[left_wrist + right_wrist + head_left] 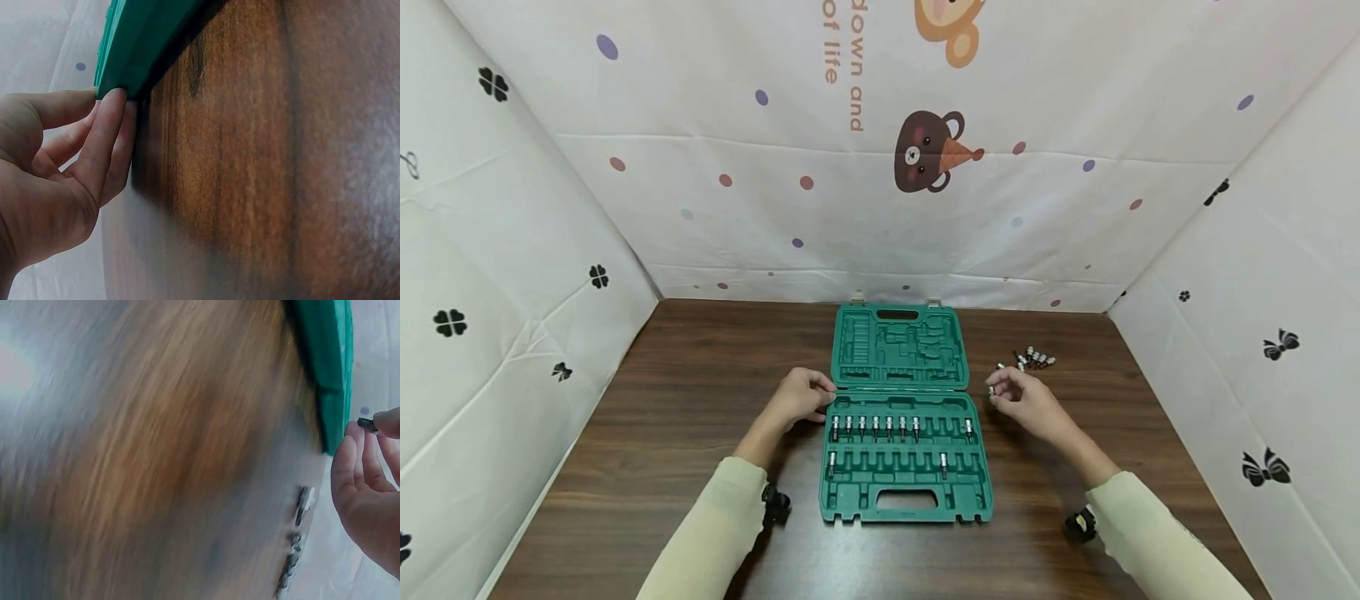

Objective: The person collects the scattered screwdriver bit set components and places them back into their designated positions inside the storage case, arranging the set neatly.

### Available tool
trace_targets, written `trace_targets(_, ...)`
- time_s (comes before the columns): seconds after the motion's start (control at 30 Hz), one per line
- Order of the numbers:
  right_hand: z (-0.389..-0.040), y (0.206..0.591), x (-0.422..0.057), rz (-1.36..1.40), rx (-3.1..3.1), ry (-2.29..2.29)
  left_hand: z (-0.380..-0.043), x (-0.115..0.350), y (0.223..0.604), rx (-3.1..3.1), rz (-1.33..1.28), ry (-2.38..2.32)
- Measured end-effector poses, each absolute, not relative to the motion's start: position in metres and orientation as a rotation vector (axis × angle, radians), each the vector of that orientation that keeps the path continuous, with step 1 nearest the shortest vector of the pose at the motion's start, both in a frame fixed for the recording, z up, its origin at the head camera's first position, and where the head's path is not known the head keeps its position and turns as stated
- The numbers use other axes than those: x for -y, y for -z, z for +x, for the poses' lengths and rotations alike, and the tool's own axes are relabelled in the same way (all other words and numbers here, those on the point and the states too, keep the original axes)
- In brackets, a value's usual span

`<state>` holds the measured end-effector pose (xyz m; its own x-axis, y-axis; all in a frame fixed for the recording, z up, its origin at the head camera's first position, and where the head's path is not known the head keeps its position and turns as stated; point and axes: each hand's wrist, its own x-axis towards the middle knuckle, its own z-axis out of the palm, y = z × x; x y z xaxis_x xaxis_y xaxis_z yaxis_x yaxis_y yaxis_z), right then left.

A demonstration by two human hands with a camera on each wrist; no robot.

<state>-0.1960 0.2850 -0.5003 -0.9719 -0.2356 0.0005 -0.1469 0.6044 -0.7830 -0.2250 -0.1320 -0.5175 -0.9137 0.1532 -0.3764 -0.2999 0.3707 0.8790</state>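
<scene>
A green plastic socket case (850, 502) lies open flat on the table, its moulded lid (958, 346) folded back away from me. Silver bit sockets (889, 425) stand in a row in its upper slots, with one more (968, 429) farther right. Two others sit in the lower row, one on the left (831, 464) and one on the right (943, 465). My left hand (799, 397) pinches the case's left edge near the hinge between thumb and fingers. Right of the case, my right hand (1026, 403) pinches a small bit socket (367, 425) with a dark tip between thumb and fingertips.
Several loose bit sockets (1036, 358) lie in a small pile on the dark wooden table (715, 350), just beyond my right hand. White printed sheets (850, 217) hang behind the table and along both sides.
</scene>
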Motion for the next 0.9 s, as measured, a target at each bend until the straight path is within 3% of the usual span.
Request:
trace_targets(0.43, -0.186, 0.485, -0.249, -0.332, -2.464, 1.506, -0.225, 0.132, 0.517, -2.241, -0.119, -1.559)
trace_targets(0.9, -0.182, 0.491, -0.222, -0.463, -2.466, 1.309, -0.225, 0.133, 0.517, -2.240, -0.118, -1.552)
